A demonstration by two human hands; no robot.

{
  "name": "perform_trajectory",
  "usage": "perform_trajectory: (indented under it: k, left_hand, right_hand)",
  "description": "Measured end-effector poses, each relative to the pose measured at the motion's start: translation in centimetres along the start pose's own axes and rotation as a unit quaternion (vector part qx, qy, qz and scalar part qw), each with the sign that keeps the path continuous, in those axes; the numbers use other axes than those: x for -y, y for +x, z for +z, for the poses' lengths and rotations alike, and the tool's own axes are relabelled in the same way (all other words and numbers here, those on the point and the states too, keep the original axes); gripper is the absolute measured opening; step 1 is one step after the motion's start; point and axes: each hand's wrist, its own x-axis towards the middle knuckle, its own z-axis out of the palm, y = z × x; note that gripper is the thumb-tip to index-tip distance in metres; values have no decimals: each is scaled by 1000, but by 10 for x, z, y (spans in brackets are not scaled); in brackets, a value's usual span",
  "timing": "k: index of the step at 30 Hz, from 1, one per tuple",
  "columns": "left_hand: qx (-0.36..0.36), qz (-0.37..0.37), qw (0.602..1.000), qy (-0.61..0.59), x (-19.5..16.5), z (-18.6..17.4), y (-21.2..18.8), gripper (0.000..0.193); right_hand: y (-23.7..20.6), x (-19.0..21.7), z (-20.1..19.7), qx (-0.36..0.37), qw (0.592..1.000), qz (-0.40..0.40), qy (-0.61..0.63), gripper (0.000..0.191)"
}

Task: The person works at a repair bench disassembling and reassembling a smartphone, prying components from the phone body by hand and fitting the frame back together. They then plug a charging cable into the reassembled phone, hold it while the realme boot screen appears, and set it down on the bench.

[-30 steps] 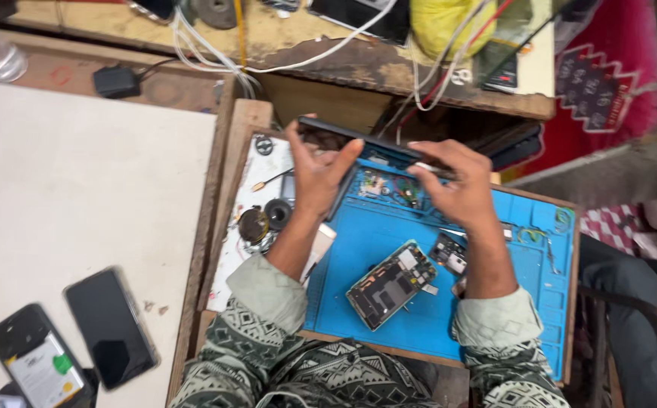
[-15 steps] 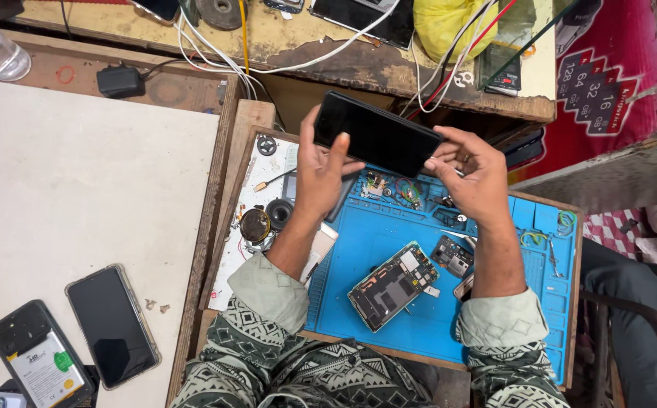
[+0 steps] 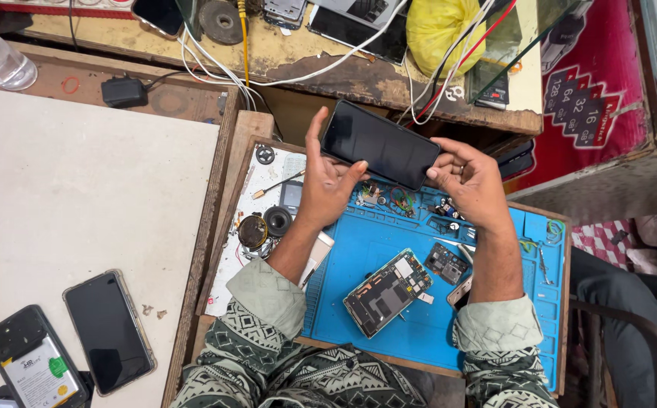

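Note:
Both of my hands hold up a black phone screen panel [image 3: 380, 144] above the blue repair mat [image 3: 389, 325]. My left hand [image 3: 325, 181] grips its left end, with the thumb on the glass. My right hand [image 3: 471, 180] pinches its right end. The glass faces me and is dark. Below the hands, on the mat, lies an opened phone body [image 3: 387, 292] with its circuit boards showing. A small loose board [image 3: 446, 264] lies just right of it.
Left of the mat lie small parts and a screwdriver [image 3: 271, 187] on a white sheet. On the pale board [image 3: 79, 196] at left rest a black phone [image 3: 108, 330] and an open phone with its battery [image 3: 34, 363]. Cables, a charger [image 3: 123, 92] and a yellow bag [image 3: 438, 26] crowd the far shelf.
My hands have lifted the black screen panel off the back of the mat and tilted its glass toward me. The camera has come closer.

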Motion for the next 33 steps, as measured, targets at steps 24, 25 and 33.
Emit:
perform_trajectory:
  k: [24, 25, 33]
  left_hand:
    - [-58, 23, 998, 25, -2, -37, 1, 71]
    - [-63, 11, 997, 32, -3, -38, 0, 71]
    - [-65, -6, 998, -9, -41, 3, 8, 72]
  right_hand:
    - [13, -11, 49, 12, 979, -53, -198, 96]
    - [13, -13, 50, 10, 979, -51, -199, 96]
    - [9, 37, 41, -29, 967, -68, -242, 103]
